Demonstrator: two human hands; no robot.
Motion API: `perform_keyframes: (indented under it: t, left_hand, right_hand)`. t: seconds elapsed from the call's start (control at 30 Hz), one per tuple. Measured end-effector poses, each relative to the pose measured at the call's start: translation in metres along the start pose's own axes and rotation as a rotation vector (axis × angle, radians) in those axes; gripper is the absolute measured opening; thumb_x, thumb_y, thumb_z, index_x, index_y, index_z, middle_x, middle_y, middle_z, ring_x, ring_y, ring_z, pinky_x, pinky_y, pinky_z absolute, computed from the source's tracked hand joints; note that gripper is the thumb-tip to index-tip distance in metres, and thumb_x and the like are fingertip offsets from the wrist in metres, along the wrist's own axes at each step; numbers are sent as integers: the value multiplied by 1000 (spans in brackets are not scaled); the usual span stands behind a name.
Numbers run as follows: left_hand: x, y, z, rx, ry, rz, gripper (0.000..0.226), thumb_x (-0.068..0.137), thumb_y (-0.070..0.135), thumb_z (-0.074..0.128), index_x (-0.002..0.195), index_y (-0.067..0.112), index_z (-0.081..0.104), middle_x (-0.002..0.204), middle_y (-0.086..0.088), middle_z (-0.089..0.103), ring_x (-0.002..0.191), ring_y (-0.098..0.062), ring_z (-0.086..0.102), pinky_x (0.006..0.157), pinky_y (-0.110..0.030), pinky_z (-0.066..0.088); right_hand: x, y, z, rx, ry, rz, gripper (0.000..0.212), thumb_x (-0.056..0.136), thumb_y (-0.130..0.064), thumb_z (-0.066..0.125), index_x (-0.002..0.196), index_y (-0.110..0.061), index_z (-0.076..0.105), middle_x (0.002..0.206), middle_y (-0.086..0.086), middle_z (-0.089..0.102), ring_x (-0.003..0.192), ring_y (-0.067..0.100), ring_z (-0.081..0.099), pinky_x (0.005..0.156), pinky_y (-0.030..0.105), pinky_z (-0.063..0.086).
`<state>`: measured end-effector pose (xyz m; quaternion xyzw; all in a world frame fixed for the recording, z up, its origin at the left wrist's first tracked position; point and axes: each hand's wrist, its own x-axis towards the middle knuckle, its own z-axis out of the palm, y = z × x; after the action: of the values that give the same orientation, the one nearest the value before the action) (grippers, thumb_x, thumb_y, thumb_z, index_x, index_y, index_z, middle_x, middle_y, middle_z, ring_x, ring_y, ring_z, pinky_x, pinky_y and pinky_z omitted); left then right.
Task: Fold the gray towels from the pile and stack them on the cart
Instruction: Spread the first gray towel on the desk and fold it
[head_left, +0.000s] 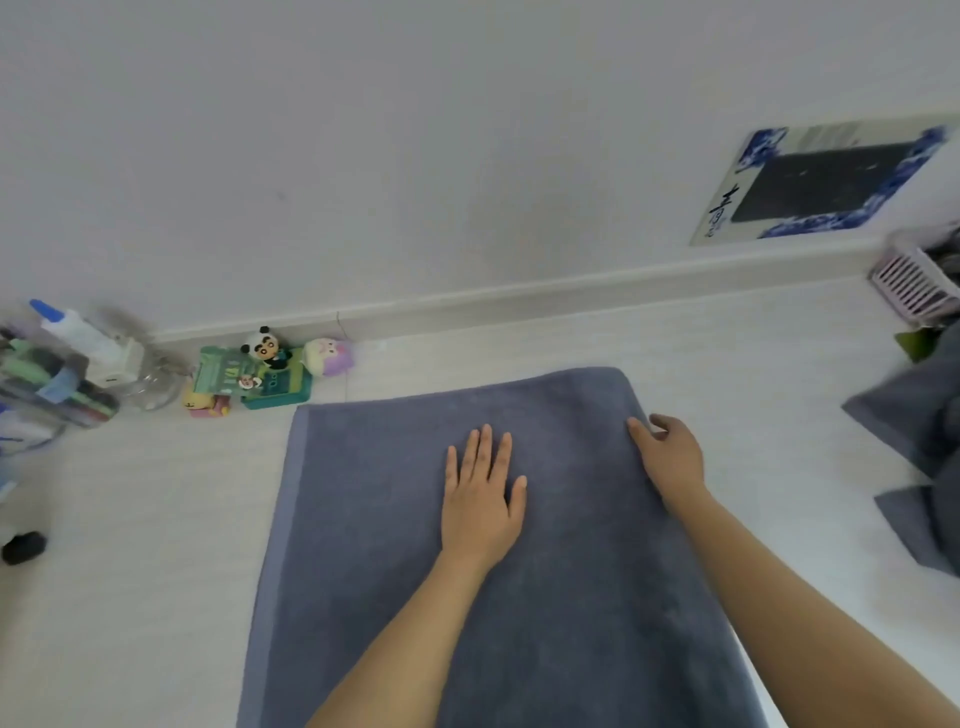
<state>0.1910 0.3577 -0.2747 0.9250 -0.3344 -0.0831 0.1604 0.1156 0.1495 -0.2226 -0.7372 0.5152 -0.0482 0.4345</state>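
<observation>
A gray towel (374, 519) lies spread flat on the white table, its far edge toward the wall and a lighter band along its left side. My left hand (483, 499) rests palm down on the towel's middle with the fingers apart. My right hand (670, 457) sits at the towel's right edge near the far corner, fingers curled around that edge. A pile of gray towels (919, 441) lies at the right border of the view, partly cut off. The cart is out of view.
Small toy figures and a green box (270, 371) stand by the wall at the left. Beside them are a glass jar (150, 382) and a clear holder with pens (47, 384). A pink basket (914, 283) sits at the far right. A small black object (23, 545) lies at the left edge.
</observation>
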Motion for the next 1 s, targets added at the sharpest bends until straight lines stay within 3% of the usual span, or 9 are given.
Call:
perform_keyframes:
  t: [0.1,0.17,0.27,0.33,0.47,0.57,0.7,0.83,1.0]
  left_hand:
    - [5,-3,1,-142,97,-29,63,96,43,16,149,12,24,156,-2,24,145,-12,14,118,-34,2]
    - [1,-5,-2,-271,158,-55,62,95,42,22,149,10,24,155,-1,26,143,-13,22,119,-30,8]
    - [-2,-4,-6,-392,172,-120,67,93,48,23,151,14,17,156,4,18,143,-16,22,118,-30,13]
    - [-4,-4,-7,-427,175,-145,70,91,51,23,151,15,16,156,8,15,143,-16,21,117,-28,14]
    - [-3,-1,-8,-421,175,-139,70,90,51,23,150,15,19,156,6,19,143,-15,21,116,-25,11]
    - [-3,-1,-6,-398,174,-146,71,90,51,23,151,16,19,156,2,22,143,-17,21,116,-25,11]
    - [0,-1,-6,-368,182,-143,70,89,50,24,149,13,23,155,-2,27,142,-20,23,116,-27,13]
    - [1,-1,-6,-344,182,-142,70,90,49,25,149,12,25,154,-3,29,141,-22,25,117,-29,15]
    - [1,-3,-3,-253,152,-125,68,92,46,26,148,9,26,153,-5,32,140,-20,29,117,-27,12]
  right_hand:
    - [-12,-10,-4,102,-19,-166,18,89,-20,58,107,-20,61,88,-6,60,80,14,60,67,23,44]
    - [-30,-16,9,-8,-9,-431,28,88,-11,59,112,-23,64,92,-6,52,77,10,53,72,19,42]
    - [-50,-6,37,-184,-195,-753,23,88,-14,62,109,-17,70,106,-2,57,92,10,55,85,18,42]
    - [-55,1,45,-223,-267,-707,22,92,-22,58,110,-19,69,114,-4,61,99,10,59,88,21,46]
    - [-46,3,48,-330,74,-426,38,92,-37,53,124,-15,55,122,4,58,109,23,54,96,33,42]
    - [-38,4,59,-476,98,-272,54,89,-50,51,127,-11,49,123,10,54,110,26,48,97,34,36]
    - [-30,3,67,-331,208,-250,31,90,-41,57,100,-12,59,100,6,64,97,25,53,88,33,36]
    - [-27,-2,59,-103,172,-191,17,84,-31,65,77,-19,58,78,-4,66,77,19,60,80,38,46]
    - [-5,-8,14,89,106,-103,17,87,-25,63,78,-12,57,74,-3,59,70,17,52,65,24,34]
